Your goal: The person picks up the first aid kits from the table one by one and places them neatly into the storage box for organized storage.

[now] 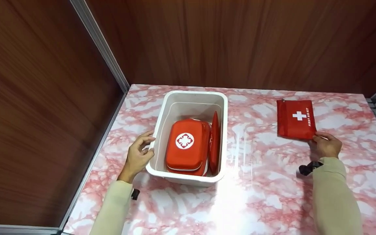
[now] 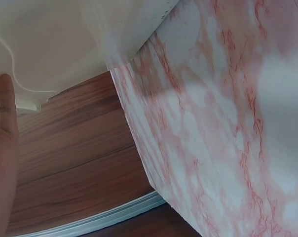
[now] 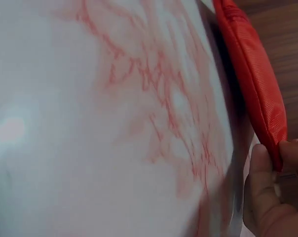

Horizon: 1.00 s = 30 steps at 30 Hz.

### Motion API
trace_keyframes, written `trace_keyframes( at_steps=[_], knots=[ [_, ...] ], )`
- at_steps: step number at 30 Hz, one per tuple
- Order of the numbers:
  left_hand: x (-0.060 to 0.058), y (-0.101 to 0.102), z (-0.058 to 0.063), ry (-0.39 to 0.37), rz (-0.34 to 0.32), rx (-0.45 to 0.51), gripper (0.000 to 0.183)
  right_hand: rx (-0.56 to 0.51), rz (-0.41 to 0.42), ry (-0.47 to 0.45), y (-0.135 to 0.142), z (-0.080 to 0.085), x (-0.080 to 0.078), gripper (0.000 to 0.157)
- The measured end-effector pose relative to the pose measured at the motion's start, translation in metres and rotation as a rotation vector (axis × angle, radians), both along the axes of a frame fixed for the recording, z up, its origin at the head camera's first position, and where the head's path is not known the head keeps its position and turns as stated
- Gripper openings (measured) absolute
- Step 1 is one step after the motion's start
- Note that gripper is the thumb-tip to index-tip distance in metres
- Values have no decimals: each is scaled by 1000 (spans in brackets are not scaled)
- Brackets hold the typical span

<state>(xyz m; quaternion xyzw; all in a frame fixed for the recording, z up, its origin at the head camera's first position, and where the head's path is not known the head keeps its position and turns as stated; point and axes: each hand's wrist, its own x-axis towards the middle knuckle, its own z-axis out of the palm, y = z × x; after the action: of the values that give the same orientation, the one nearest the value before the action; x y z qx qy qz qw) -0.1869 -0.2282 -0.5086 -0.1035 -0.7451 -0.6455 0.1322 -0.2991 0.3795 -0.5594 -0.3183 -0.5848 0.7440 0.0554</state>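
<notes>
My left hand (image 1: 138, 157) grips the left rim of a white plastic bin (image 1: 193, 177); in the left wrist view a finger (image 2: 6, 101) lies against the bin's outer wall. Inside the bin is a red zippered first aid case (image 1: 188, 156) with a white round cross emblem, lying on another red item. A thin red pouch (image 1: 214, 147) stands on edge along the bin's right wall. Far to the right, my right hand (image 1: 328, 146) pinches the near right corner of a flat red first aid pouch (image 1: 289, 122) between thumb and fingers. The pouch's white cross and lettering face up.
The table (image 1: 273, 195) has a pink and white marbled top with a bright glare near its front. Brown wood-grain panels (image 1: 207, 42) stand behind it and at the sides, with metal strips (image 1: 104, 49) at the corners.
</notes>
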Motion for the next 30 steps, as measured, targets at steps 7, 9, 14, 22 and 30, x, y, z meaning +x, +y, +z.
trace_keyframes(
  at_steps=[7,9,14,22,30],
  knots=[
    [0,0,0,6,4,5,34,9,60,31,-2,0,-1,22],
    [0,0,0,4,5,0,34,-34,22,85,-4,-2,-2,23],
    [0,0,-1,6,4,-6,34,-50,-19,195,-8,-8,-3,21],
    [1,1,0,4,6,-10,33,-73,-41,265,-12,-2,2,20],
    [0,1,0,12,-3,6,33,-270,-72,294,-17,19,10,21]
  ],
)
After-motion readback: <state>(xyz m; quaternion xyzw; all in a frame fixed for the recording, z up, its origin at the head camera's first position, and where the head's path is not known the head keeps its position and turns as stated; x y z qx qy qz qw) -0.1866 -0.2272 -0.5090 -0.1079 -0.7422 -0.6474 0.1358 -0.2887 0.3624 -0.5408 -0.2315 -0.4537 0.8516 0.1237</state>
